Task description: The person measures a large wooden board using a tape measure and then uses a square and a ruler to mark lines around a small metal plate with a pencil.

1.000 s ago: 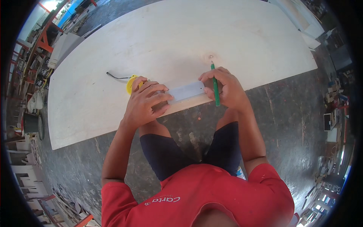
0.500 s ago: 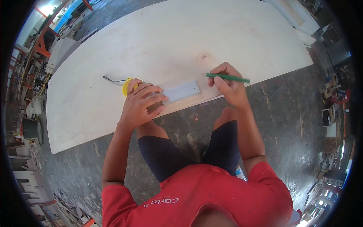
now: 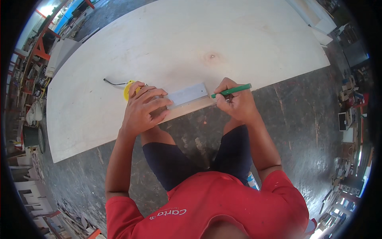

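Observation:
My left hand [image 3: 145, 107] rests with spread, bent fingers at the left end of a pale grey flat strip [image 3: 187, 91], which lies on a light wooden piece [image 3: 191, 105] at the board's near edge. A yellow tape measure [image 3: 128, 88] is partly hidden behind those fingers, a black strap trailing from it. My right hand [image 3: 236, 101] is closed on a green pencil [image 3: 236, 89], held almost level with its point leftward, just beside the strip's right end.
The large pale board [image 3: 183, 36] spans the upper view above a dark floor [image 3: 294, 123]. Pale panels [image 3: 318, 16] lie at the back right. Shelving with clutter [image 3: 39, 75] lines the left, more clutter [image 3: 346, 127] the right. A can [image 3: 251, 181] stands behind my right side.
The pencil has turned from upright to nearly level. My right hand left the strip's end, shifted right, then came down and left toward it. My left hand stays at the strip.

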The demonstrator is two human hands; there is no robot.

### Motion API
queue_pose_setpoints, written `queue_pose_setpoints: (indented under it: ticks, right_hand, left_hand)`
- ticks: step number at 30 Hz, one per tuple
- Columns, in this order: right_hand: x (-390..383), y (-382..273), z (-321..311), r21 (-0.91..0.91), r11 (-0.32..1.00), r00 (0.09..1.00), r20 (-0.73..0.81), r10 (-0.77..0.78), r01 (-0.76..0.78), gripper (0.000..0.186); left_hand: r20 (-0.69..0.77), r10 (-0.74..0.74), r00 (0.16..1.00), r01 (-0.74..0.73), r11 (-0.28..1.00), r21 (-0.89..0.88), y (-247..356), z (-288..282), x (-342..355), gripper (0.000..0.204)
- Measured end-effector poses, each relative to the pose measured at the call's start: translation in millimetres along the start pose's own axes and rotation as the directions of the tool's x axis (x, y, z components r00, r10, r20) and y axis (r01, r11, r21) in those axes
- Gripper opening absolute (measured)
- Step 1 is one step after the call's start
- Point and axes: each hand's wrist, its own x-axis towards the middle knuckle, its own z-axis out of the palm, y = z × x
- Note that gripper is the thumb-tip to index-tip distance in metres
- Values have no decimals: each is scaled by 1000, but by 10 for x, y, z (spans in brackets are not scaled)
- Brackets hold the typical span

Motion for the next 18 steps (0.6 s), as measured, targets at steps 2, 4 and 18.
queue_pose_setpoints:
  ticks: [2, 4, 18]
  right_hand:
    - [9, 42, 13, -5, 1000, 1000, 2, -11, 11, 10]
    - [23, 34, 18, -32, 999, 999, 3, -35, 35, 10]
    - [38, -7, 29, -121, 988, 995, -25, -96, 93, 9]
  left_hand:
    - [-13, -18, 1000, 18, 1000, -4, 8, -1, 3, 27]
    - [-12, -20, 1000, 20, 1000, 2, 9, -13, -1, 27]
    - [5, 9, 1000, -9, 1000, 30, 23, -12, -2, 29]
